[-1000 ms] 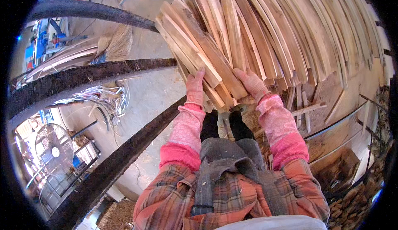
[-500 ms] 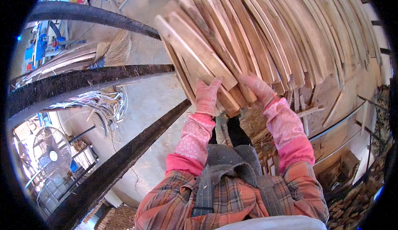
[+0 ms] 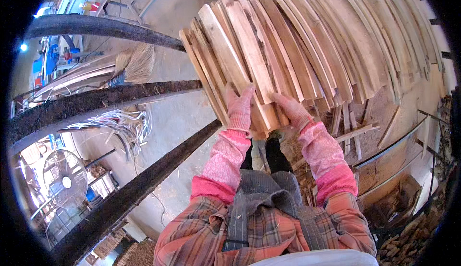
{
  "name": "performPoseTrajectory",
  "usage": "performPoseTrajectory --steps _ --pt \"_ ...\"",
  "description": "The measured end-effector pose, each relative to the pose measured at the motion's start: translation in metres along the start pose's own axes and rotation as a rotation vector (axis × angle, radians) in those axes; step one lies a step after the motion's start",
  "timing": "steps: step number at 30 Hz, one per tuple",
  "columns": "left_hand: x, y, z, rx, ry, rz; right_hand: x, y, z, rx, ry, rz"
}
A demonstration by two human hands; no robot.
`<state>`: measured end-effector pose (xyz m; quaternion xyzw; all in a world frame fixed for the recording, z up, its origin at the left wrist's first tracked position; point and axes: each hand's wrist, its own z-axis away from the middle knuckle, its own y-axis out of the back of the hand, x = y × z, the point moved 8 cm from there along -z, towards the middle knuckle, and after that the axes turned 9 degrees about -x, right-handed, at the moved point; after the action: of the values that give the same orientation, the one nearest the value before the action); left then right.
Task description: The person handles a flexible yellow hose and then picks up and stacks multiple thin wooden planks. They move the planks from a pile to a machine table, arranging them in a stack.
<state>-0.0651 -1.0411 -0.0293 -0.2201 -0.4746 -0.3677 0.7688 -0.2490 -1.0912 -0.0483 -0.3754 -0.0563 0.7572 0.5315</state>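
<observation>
A fan of several long, pale wooden slats (image 3: 297, 50) leans in a row in front of me, their lower ends near my feet. My left hand (image 3: 238, 106), in a pink glove, presses flat against the leftmost slats. My right hand (image 3: 291, 109), also gloved in pink, lies on the lower ends of the slats just to the right. Both hands clasp the same bunch of slats (image 3: 249, 74) between them. A few loose thin strips (image 3: 353, 131) lie on the ground under the row.
Three dark, bark-covered beams (image 3: 96, 103) run across the concrete floor on my left. A straw broom (image 3: 134, 64) and a tangle of pale shavings (image 3: 120, 122) lie between them. A round fan (image 3: 65, 182) stands lower left. Wood scraps (image 3: 408, 237) pile up lower right.
My hands have slid up along the slats and drawn the left bunch closer together. The view has shifted so the row sits lower and nearer.
</observation>
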Motion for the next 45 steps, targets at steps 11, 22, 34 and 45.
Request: performPoseTrajectory --steps 11,22,34,45 --pt "0.015 0.032 0.002 -0.227 0.085 0.138 0.002 -0.053 0.012 0.058 0.068 0.162" --pt "0.092 0.015 0.075 -0.659 0.075 0.045 -0.059 -0.126 0.205 0.424 0.134 0.361" --pt "0.330 -0.166 0.367 -1.616 -0.235 0.148 -0.050 -0.197 0.527 1.170 0.698 0.057" --pt "0.405 -0.226 0.775 -2.381 -0.585 -0.085 0.093 -0.287 0.836 1.667 1.141 -0.109"
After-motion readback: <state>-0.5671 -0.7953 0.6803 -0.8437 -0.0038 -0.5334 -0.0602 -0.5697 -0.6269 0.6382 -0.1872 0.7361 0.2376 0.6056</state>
